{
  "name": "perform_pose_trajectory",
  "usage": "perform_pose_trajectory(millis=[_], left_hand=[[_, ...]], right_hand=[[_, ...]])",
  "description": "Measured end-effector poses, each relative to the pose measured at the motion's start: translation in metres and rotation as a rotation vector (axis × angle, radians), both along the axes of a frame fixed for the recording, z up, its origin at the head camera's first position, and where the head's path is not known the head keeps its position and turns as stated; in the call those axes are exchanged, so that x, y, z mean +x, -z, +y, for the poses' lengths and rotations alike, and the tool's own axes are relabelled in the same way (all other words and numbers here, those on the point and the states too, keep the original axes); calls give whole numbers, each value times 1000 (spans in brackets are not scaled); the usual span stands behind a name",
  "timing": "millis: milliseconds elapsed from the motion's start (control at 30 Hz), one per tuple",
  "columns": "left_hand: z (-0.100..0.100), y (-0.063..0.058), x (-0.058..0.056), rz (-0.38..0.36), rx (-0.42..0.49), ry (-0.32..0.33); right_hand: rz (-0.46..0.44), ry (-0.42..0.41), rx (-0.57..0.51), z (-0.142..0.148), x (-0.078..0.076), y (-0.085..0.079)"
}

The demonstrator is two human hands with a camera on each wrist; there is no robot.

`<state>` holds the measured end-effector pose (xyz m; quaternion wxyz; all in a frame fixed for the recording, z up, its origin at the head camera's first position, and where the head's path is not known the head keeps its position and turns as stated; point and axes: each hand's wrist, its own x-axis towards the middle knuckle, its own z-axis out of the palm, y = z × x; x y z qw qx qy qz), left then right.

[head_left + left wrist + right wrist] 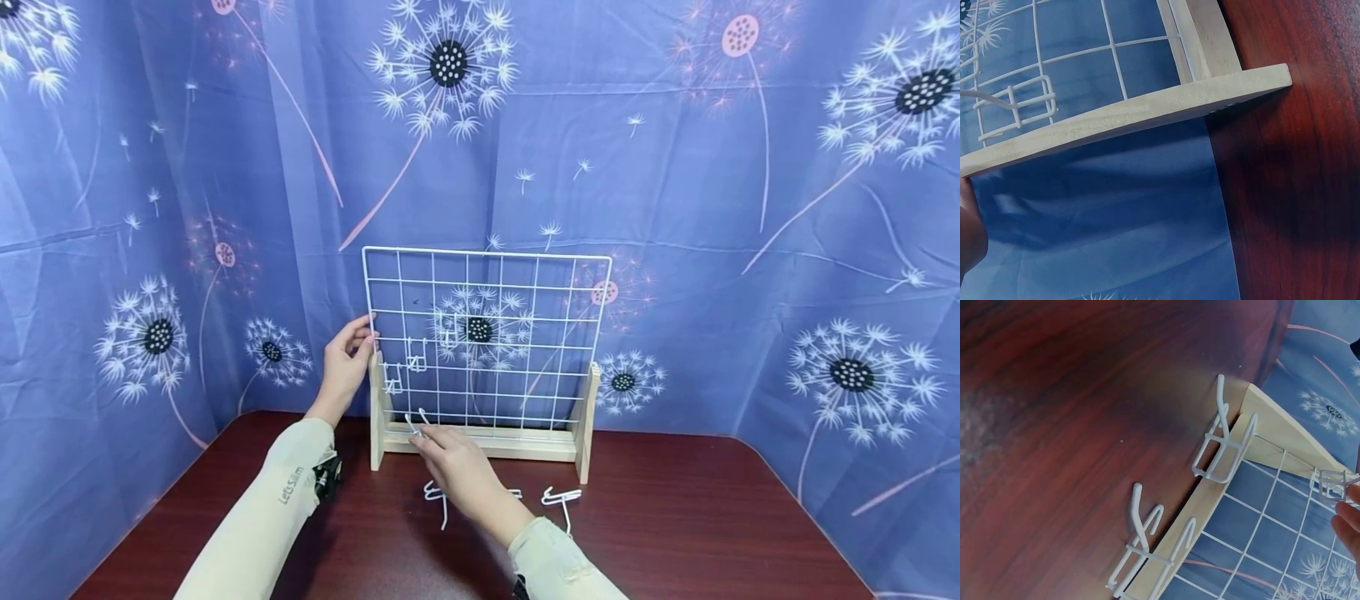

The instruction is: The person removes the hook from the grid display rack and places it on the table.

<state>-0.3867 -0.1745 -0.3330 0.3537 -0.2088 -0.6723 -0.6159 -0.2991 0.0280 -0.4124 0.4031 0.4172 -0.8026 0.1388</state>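
Note:
A white wire grid panel (487,367) stands upright in a pale wooden stand (480,444). At the panel's left edge, my left hand (347,367) pinches the frame wire just above the stand's side; only a sliver of this hand (969,231) shows in the left wrist view. Low before the grid's left part, my right hand (457,471) holds a white wire hook (414,425) by the fingers. The right wrist view shows that hook (1334,485) at the fingertips, close to the grid. Other hooks hang on the grid, including a lower-left one (392,383) and another (416,360).
Loose white hooks lie on the dark red table (675,517) in front of the stand: a left one (437,496), a right one (562,500), and one partly hidden by my right hand. A blue dandelion-print curtain (675,192) surrounds the table's back and sides.

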Motion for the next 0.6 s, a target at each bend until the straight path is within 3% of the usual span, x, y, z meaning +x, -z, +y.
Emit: perform_pose_trajectory(millis=[300, 600], left_hand=[[0, 1, 2, -4, -11, 4], [0, -1, 2, 13, -20, -4]], right_hand=[[47, -4, 21, -4, -2, 7], [20, 1, 80, -10, -1, 10]])
